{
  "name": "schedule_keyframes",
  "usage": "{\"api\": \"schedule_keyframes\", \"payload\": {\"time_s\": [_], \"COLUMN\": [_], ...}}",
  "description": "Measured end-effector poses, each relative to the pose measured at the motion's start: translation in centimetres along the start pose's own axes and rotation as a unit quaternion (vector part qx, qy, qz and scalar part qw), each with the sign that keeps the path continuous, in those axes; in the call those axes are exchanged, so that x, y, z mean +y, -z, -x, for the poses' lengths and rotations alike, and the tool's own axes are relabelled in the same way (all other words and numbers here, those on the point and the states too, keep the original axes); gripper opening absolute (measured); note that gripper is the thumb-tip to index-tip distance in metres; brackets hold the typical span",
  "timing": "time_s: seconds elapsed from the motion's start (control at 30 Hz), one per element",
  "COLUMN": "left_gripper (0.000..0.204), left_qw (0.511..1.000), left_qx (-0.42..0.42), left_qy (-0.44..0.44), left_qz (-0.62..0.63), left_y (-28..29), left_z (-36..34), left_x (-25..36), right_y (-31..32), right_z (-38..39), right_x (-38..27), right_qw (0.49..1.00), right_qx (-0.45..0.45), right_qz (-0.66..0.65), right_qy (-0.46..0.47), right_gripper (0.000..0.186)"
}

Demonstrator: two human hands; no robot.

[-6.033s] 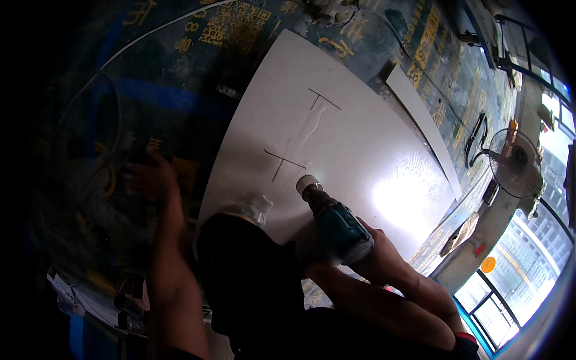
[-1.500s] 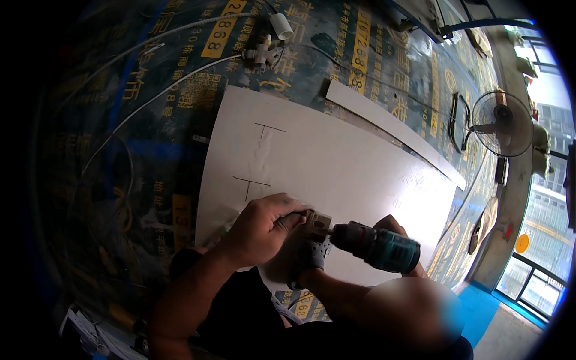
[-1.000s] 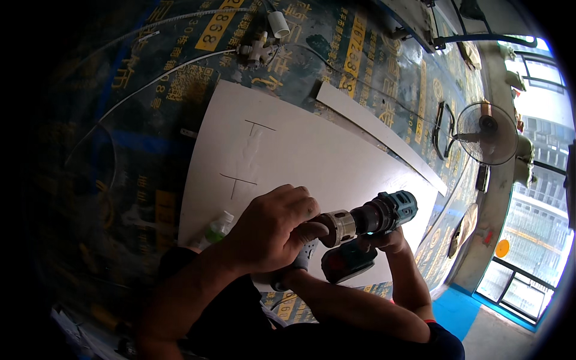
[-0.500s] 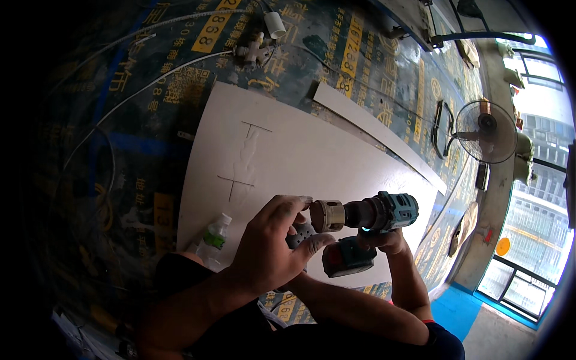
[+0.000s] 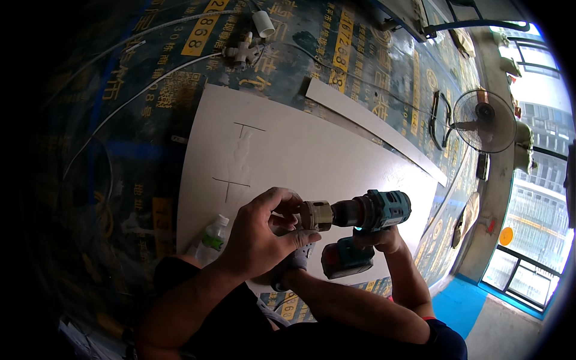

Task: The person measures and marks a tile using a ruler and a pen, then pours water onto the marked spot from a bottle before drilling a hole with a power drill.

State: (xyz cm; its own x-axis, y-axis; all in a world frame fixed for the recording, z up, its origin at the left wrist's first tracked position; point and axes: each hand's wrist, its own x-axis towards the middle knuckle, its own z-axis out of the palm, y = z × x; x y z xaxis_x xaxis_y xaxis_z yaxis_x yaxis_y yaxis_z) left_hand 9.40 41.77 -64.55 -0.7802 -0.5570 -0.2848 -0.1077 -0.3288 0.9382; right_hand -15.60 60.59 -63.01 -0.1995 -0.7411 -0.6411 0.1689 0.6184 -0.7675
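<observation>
My left hand [image 5: 270,234] has its fingers curled around the near end of a metal hole saw [image 5: 319,216] fitted on a teal cordless drill [image 5: 390,207]. My right hand [image 5: 387,237] grips the drill's handle, above its battery. Beneath them lies a white board [image 5: 288,150] with two hand-drawn line marks [image 5: 231,183] and a smeared strip between them. A grey perforated shoe [image 5: 300,258] on my bare leg rests on the board, partly hidden by my left hand. A plastic bottle [image 5: 213,243] stands left of that hand.
A narrow white strip [image 5: 372,126] lies along the board's far edge on printed floor covering [image 5: 138,120]. Farther off are a white pipe piece [image 5: 263,24], a grimy fitting [image 5: 243,54] and cables. A fan [image 5: 483,120], a black bent frame [image 5: 438,120] and windows [image 5: 528,204] are at right.
The drill has swung from pointing down at the board to sideways. My left hand has come from the floor at left onto the hole saw and curled its fingers around it again.
</observation>
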Motion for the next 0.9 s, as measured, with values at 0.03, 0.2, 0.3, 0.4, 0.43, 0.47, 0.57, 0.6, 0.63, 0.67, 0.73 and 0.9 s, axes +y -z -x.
{"api": "schedule_keyframes", "payload": {"time_s": [0.03, 0.2, 0.3, 0.4, 0.43, 0.47, 0.57, 0.6, 0.63, 0.67, 0.73, 0.9], "left_gripper": [0.043, 0.048, 0.052, 0.051, 0.051, 0.051, 0.045, 0.045, 0.046, 0.047, 0.044, 0.013], "left_qw": [0.999, 0.991, 0.986, 0.991, 0.993, 0.994, 0.993, 0.993, 0.995, 0.996, 0.998, 0.986], "left_qx": [-0.003, -0.018, -0.01, -0.017, -0.029, -0.042, -0.059, -0.061, -0.056, -0.05, -0.049, -0.044], "left_qy": [-0.021, -0.074, -0.118, -0.095, -0.079, -0.063, -0.053, -0.053, -0.047, -0.044, -0.028, 0.11], "left_qz": [-0.026, -0.11, -0.114, -0.095, -0.088, -0.081, -0.082, -0.082, -0.07, -0.059, -0.033, 0.121], "left_y": [0.0, 0.1, 0.0, 0.0, 0.1, 0.1, 0.4, 0.4, 0.3, 0.3, 0.1, 0.2], "left_z": [-0.1, -0.3, -0.4, -0.5, -0.5, -0.4, -0.2, -0.2, -0.1, -0.2, -0.3, -0.2], "left_x": [-0.1, -0.1, -0.5, -0.4, -0.4, -0.4, 0.0, -0.1, -0.4, -0.5, -0.6, -1.1], "right_y": [0.0, -0.2, -0.1, -0.2, -0.3, -0.3, -0.5, -0.5, -0.5, -0.5, -0.1, 1.0], "right_z": [0.0, 0.1, 0.0, 0.2, 0.2, 0.2, 0.1, 0.1, 0.3, 0.3, 0.5, 0.0], "right_x": [0.1, 0.4, 1.0, 0.5, 0.4, 0.3, 0.5, 0.6, 0.7, 0.6, 0.9, 0.8], "right_qw": [1.0, 0.998, 0.996, 0.996, 0.996, 0.996, 0.996, 0.996, 0.996, 0.996, 0.996, 0.986], "right_qx": [0.0, -0.002, -0.013, -0.015, -0.014, -0.022, -0.016, -0.004, -0.002, -0.006, -0.007, -0.023], "right_qz": [-0.001, -0.052, -0.076, -0.077, -0.077, -0.082, -0.085, -0.083, -0.085, -0.078, -0.073, 0.105], "right_qy": [-0.001, 0.03, 0.038, 0.033, 0.034, 0.032, 0.037, 0.042, 0.042, 0.042, 0.044, 0.125], "right_gripper": [0.048, 0.064, 0.068, 0.067, 0.067, 0.068, 0.069, 0.07, 0.07, 0.066, 0.063, 0.051]}}
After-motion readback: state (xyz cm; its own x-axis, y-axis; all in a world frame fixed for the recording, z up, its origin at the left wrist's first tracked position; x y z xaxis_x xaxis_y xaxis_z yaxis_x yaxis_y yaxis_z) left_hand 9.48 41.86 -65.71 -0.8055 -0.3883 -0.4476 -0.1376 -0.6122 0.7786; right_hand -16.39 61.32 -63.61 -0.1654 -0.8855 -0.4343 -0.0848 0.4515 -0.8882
